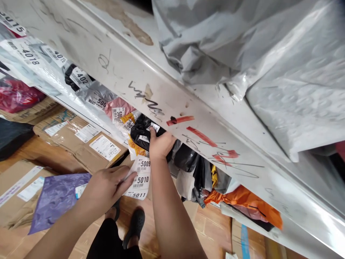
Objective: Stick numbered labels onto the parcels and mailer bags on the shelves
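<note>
My left hand [111, 185] pinches a strip of white barcode labels [139, 180] printed 5009, 5010 and 5011. My right hand [161, 144] is at the shelf, its fingers curled and partly hidden. The thumb lies on a small white label [153, 127], whose number is partly covered, on a black plastic parcel [138, 131]. Left of that parcel, a yellow and white bag [127, 120] and a pink bag [118, 105] carry similar number labels.
A white shelf beam [161, 90] with scribbles crosses above my hands. Grey bags [210, 43] lie on the upper shelf. Further right on the lower shelf is an orange bag [249, 203]. Cardboard boxes [78, 138] and a purple bag [58, 198] rest on the floor at left.
</note>
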Demonstrator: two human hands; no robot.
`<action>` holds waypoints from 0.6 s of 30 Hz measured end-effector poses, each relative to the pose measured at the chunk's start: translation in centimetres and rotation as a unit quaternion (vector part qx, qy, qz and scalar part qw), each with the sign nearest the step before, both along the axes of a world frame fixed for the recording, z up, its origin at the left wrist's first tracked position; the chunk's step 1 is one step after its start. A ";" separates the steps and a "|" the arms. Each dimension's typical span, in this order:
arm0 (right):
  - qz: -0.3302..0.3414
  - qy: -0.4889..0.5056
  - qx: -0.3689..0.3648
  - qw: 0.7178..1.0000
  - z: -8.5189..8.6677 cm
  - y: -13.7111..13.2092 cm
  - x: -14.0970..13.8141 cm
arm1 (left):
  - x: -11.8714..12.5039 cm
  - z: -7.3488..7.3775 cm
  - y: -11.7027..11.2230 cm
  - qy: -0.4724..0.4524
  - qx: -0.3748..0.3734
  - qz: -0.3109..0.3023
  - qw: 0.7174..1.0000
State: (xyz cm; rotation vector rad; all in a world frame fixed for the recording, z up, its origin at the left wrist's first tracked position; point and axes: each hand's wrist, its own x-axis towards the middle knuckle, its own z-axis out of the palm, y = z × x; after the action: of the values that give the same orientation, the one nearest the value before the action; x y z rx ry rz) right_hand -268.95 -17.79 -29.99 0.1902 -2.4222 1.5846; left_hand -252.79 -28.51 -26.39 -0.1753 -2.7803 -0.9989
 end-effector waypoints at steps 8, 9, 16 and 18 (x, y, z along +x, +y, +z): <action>0.067 -0.100 -0.156 0.980 2.4 3.3 5.0 | -0.5 -0.1 0.2 -0.021 0.152 -0.004 0.988; 0.083 -0.132 -0.191 0.969 2.5 3.8 5.9 | -1.3 0.0 0.2 -0.024 0.154 -0.017 0.988; -0.119 -0.123 -0.336 0.926 1.6 5.7 7.1 | -8.9 2.7 4.2 -0.142 -0.014 0.028 0.989; -0.151 -0.110 -0.349 0.918 1.7 6.5 6.3 | -10.7 3.5 7.0 -0.147 -0.020 0.034 0.988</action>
State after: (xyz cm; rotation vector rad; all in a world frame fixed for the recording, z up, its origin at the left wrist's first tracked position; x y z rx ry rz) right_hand -262.63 -11.31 -28.34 -0.4854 -1.7357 2.2640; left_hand -263.52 -21.55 -22.86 0.0689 -3.0471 -1.0282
